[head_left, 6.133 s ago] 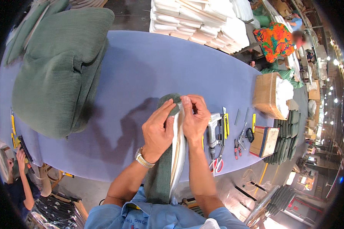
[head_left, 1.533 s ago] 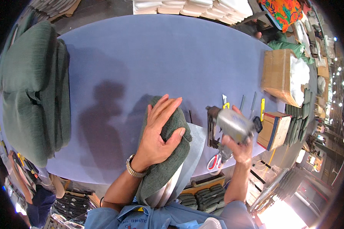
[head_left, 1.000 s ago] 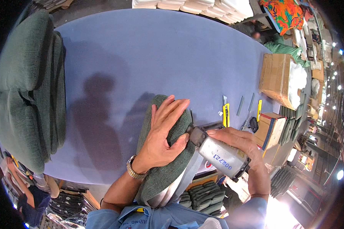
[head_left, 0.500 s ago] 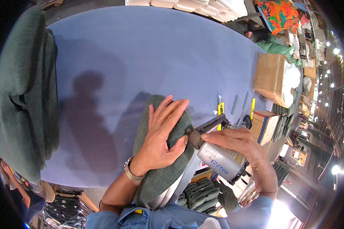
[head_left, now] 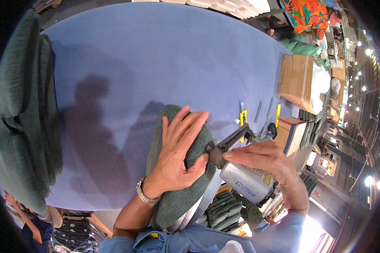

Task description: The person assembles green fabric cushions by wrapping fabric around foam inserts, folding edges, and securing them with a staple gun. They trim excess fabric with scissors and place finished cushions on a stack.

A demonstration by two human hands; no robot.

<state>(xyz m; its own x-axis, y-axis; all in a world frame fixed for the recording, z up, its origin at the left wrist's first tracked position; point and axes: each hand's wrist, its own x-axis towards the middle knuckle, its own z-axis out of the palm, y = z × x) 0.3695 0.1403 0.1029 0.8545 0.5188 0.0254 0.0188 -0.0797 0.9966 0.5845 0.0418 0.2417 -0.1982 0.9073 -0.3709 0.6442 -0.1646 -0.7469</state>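
A dark green fabric-covered cushion [head_left: 177,211] stands against my body at the table's near edge, with white padding showing on its underside. My left hand [head_left: 173,158], a metal watch on its wrist, lies on the cushion with fingers stretched out. The thumb is near the cushion's right edge. My right hand [head_left: 264,159] is closed around a silver and black pneumatic staple gun [head_left: 245,179]. The dark nose of the gun touches the cushion's right edge, close to my left thumb. Part of the gun's grip is hidden behind my right fingers.
A blue-covered table [head_left: 164,55] spreads ahead. Green cushions [head_left: 25,122] are stacked at its left. Yellow utility knives [head_left: 243,119] and grey strips [head_left: 258,111] lie to the right, near a cardboard box [head_left: 295,80] with white stuffing. Another person's arm [head_left: 25,215] shows at lower left.
The view has shifted slightly, moving the table and stacked cushions a little left. Both hands keep nearly the same place, with the gun's nose still at the cushion's edge.
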